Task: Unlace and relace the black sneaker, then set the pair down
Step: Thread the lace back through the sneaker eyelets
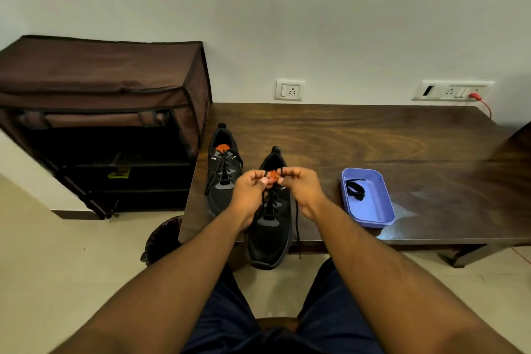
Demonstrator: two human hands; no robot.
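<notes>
Both hands, left hand and right hand, have a pinching grip on the lace ends over the near sneaker, so I'd pull evenly before tying.

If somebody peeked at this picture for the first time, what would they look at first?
Probably the two hands, left hand and right hand, pinching a black lace over the near sneaker, which pokes off the table's front edge. Next, the purple tray to the right, holding another black lace, and the second sneaker to the left.
</notes>
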